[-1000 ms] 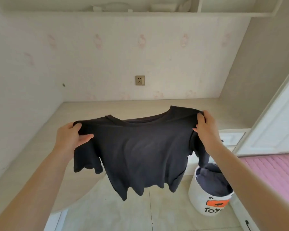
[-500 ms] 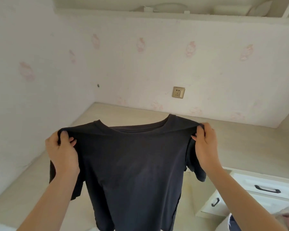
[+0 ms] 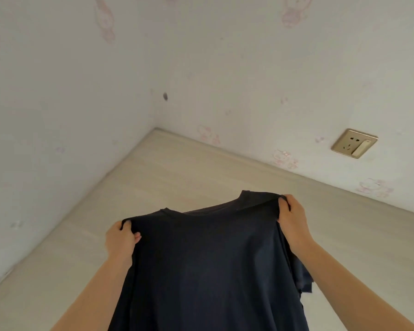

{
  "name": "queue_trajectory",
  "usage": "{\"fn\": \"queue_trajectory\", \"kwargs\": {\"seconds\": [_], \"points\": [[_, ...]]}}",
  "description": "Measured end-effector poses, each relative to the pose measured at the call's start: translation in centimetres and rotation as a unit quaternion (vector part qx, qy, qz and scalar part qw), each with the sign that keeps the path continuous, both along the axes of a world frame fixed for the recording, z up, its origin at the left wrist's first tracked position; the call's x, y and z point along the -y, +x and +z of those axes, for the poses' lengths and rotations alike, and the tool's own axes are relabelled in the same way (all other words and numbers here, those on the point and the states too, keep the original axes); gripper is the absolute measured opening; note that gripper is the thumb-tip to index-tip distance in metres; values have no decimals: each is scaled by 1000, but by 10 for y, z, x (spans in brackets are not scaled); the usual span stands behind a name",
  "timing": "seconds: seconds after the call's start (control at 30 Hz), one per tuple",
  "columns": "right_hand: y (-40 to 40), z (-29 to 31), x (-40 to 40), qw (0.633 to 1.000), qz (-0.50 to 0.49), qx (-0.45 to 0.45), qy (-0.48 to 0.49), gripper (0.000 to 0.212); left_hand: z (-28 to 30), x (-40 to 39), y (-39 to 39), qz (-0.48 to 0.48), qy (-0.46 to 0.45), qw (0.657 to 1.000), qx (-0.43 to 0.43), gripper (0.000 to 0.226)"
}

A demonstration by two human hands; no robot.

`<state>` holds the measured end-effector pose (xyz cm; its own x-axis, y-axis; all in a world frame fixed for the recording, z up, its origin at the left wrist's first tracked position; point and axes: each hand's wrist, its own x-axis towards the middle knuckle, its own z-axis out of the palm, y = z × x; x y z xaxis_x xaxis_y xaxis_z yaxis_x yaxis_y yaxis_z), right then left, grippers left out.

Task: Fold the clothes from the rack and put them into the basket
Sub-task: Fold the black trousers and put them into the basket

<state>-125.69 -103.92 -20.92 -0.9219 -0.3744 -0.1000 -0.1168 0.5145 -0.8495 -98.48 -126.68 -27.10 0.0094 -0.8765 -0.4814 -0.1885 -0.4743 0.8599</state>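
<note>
Both hands pinch one dark T-shirt (image 3: 206, 263) at its shoulders. On the left, the left hand (image 3: 122, 242) is closed on the shoulder seam, fingers curled over the top edge and thumb pressed against the front. On the right, the right hand (image 3: 293, 223) is likewise clamped on the other shoulder, with cloth bunched under its fingers. The right side is held a little higher and farther forward than the left, so the neckline slants.

Holding it by the two shoulders lets the shirt hang open and flat under its own weight, front panel smooth, neck opening uppermost between the hands. That is probably why it is gripped there: gravity pulls out the creases and squares the body before any fold is made. One sleeve (image 3: 301, 278) dangles loose below the right wrist; the other is hidden behind the body of the shirt. The hem runs out of view at the bottom.

Behind and beneath the shirt lies a pale wooden bench (image 3: 167, 177), running into the corner where two walls meet. It looks like the likely surface to lay the shirt on for folding, though the shirt does not visibly touch it. A brass-coloured wall socket (image 3: 354, 143) sits on the right-hand wall, well apart from the hands. Neither rack nor basket is in view.
</note>
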Motion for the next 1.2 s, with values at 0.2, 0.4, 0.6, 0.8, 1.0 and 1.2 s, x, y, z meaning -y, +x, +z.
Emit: {"fn": "queue_trajectory", "kwargs": {"seconds": [0.2, 0.4, 0.6, 0.8, 1.0, 1.2], "points": [[-70, -43, 78, 996, 3, 29, 89, 31, -33, 78, -50, -3, 61, 998, 13, 27], [-125, -36, 180, 995, 48, -55, 63, 45, -14, 173, -120, -187, -149, 965, 111, 57], [-92, -100, 180, 909, 285, -78, 293, 56, -43, 118, -128, -422, -154, 803, 393, 93], [-83, -124, 158, 857, 314, -86, 400, 54, -72, 102, -95, -452, -158, 723, 498, 103], [-75, -119, 136, 808, 365, -87, 455, 75, -63, 111, -76, -474, -154, 676, 543, 108], [-77, -91, 124, 827, 381, -84, 406, 62, -34, 60, -102, -461, -243, 660, 540, 79]]}}
